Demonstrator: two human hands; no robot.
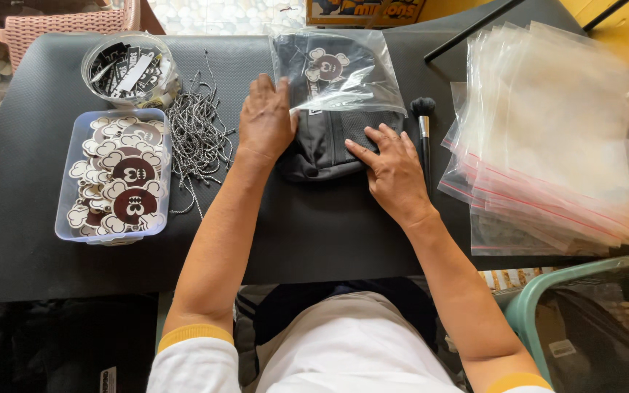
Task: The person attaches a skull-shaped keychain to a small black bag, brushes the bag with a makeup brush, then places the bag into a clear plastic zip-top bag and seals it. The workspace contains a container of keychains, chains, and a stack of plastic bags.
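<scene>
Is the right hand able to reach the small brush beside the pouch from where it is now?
Probably yes. The right hand lies flat on the dark pouch, and the brush lies just beside it on the mat, with nothing between them.

A pouch [322, 142] lies mid-table, half inside a bag [340, 69], tray [67, 218] left, bag stack [555, 138] right.
</scene>
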